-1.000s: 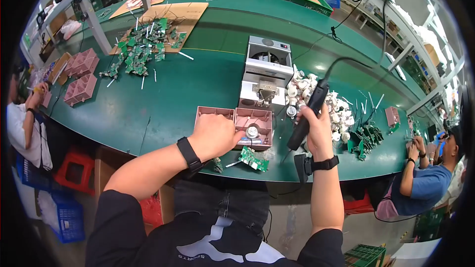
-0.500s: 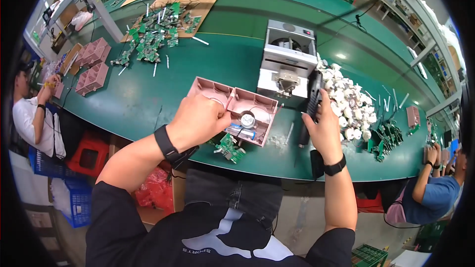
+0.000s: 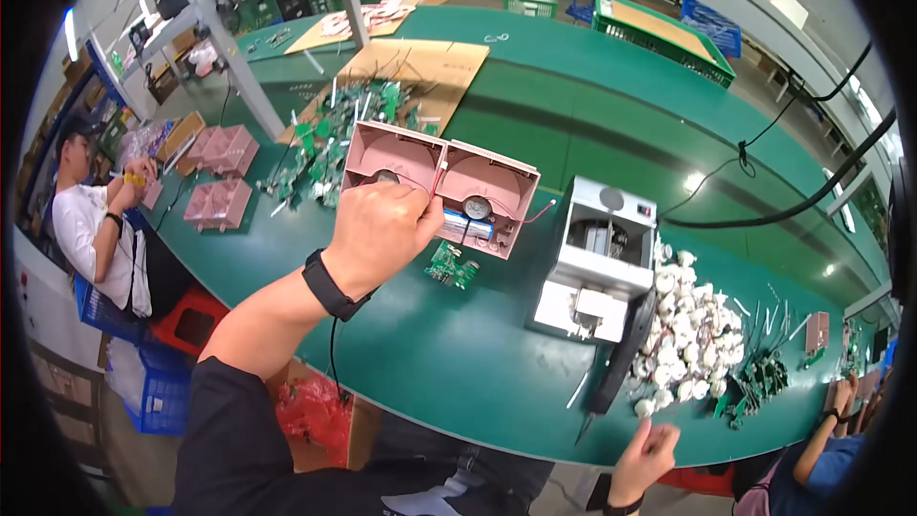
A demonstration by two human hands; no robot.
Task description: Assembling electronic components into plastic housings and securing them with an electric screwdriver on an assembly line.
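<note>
My left hand [image 3: 382, 229] is closed on the near left part of a pink plastic housing [image 3: 489, 167], which appears raised over the bench. The housing has two compartments, with round metal parts, a blue cylindrical cell [image 3: 468, 225] and thin red wires inside. Beneath its near edge is a green circuit board [image 3: 451, 268]. My right hand [image 3: 648, 459] is at the bench's front edge, fingers curled with nothing visible in them. A black handheld tool with a thin tip [image 3: 619, 363] lies just beyond it, beside a grey metal machine [image 3: 597, 263], and my hand is apart from it.
White round parts [image 3: 693, 334] are heaped right of the machine, with green boards [image 3: 755, 387] farther right. More boards [image 3: 320, 139] are piled on cardboard at the back left. A person [image 3: 100, 205] sits at left beside pink housings [image 3: 218, 203]; another works at far right.
My left hand has carried the housing away from me, with the board along. My right hand has left the black tool's side, drawn back toward me and curled. The view has shifted too.
</note>
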